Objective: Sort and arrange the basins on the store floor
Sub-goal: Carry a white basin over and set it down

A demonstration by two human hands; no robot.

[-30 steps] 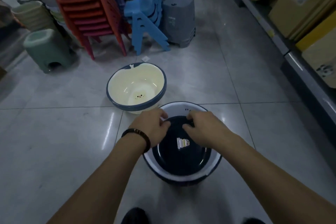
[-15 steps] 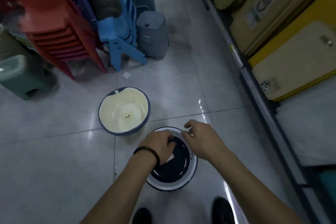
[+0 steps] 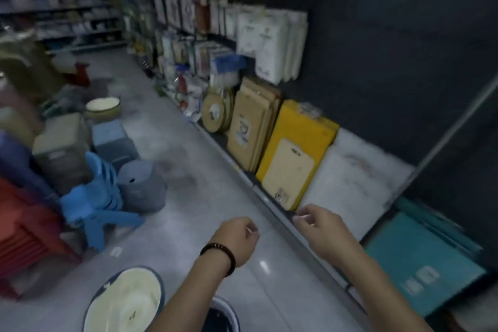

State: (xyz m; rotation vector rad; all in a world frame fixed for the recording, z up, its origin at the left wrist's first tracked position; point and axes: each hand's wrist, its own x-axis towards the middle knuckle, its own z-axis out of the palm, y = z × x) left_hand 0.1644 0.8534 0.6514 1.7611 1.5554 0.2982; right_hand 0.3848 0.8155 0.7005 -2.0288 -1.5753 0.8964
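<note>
A cream basin (image 3: pixel 124 302) with a dark blue rim sits on the tiled floor at the bottom left. Right of it, a dark blue basin (image 3: pixel 225 317) nested in a white-rimmed one shows at the bottom edge, partly hidden by my left forearm. Another cream basin (image 3: pixel 103 106) stands far back on the left. My left hand (image 3: pixel 238 240) and my right hand (image 3: pixel 318 226) hover above the floor, well above the basins. Their fingers are loosely curled and hold nothing.
Stacked blue stools (image 3: pixel 97 197), a grey stool (image 3: pixel 142 186) and red stacked chairs (image 3: pixel 24 237) crowd the left side. A low shelf on the right carries cutting boards (image 3: pixel 293 156) and a teal package (image 3: pixel 420 264). The tiled aisle (image 3: pixel 188 170) runs between them.
Both hands have let go of the dark blue basin and risen. The view has swung up and to the right, so the basins now lie at the bottom edge.
</note>
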